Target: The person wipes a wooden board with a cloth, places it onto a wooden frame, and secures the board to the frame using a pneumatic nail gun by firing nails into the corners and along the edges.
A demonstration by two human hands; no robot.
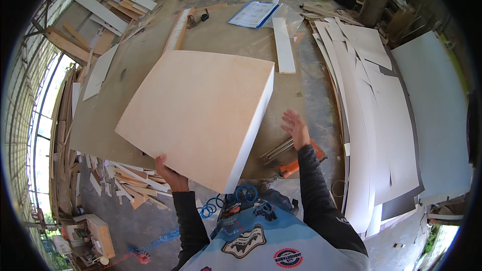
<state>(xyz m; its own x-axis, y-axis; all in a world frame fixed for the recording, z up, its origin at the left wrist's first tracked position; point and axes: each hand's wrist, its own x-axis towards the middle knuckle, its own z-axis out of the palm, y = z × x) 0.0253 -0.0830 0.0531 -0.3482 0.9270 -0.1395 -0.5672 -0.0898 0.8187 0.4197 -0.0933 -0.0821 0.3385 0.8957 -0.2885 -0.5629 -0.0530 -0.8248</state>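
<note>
A large plywood box [191,115] with a bare wood top face and a white side lies tilted across the worktable [105,130]. My left hand [171,174] grips its near left edge, thumb on top and the other fingers hidden underneath. To the right of the box, my right hand [295,129] hovers over the table with its fingers spread, holding nothing. Close below that hand, partly covered by my forearm, is an orange tool [289,169] that looks like a nail gun. Thin metal strips [277,149] show beside it.
A blue clipboard with papers [253,14], a narrow white board [284,45] and a tape measure [203,17] lie toward the table's far side. White sheets [371,110] are stacked at right. Wood offcuts [138,183] litter the left floor. A coiled blue hose [213,205] hangs near my body.
</note>
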